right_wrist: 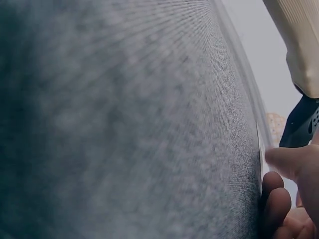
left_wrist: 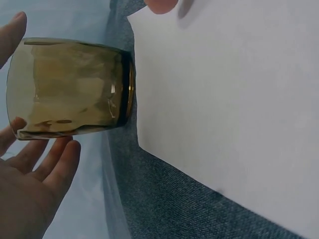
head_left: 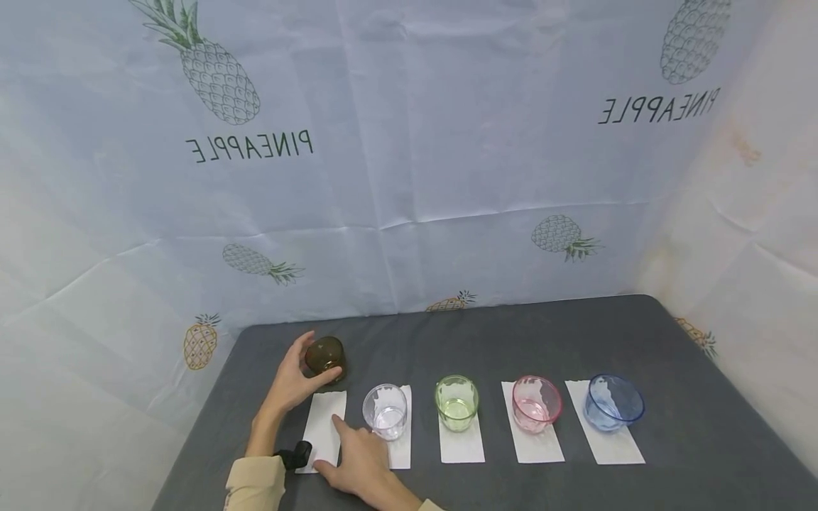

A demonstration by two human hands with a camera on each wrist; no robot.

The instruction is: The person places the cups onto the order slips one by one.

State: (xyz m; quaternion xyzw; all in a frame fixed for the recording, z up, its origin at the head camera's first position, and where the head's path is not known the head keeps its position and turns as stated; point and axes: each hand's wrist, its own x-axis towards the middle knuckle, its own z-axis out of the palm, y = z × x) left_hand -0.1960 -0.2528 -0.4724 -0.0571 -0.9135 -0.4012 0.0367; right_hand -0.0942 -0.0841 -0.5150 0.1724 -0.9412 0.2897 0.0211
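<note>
My left hand [head_left: 292,378] is spread around a brown glass [head_left: 326,357], fingers at its far left, thumb in front on the right. In the left wrist view the brown glass [left_wrist: 75,89] stands upright just past the end of a white paper strip [left_wrist: 224,89], fingertips at its side and the thumb apart from the wall. My right hand [head_left: 362,458] lies low over that paper [head_left: 324,426], its index finger stretched along the right edge and the thumb near the bottom edge. Just behind it, a clear glass [head_left: 385,406] sits on another strip.
To the right stand a green glass [head_left: 456,401], a pink glass [head_left: 537,403] and a blue glass [head_left: 613,403], each on its own white strip. The dark grey table [head_left: 486,341] ends at a pineapple-printed curtain [head_left: 409,177] behind.
</note>
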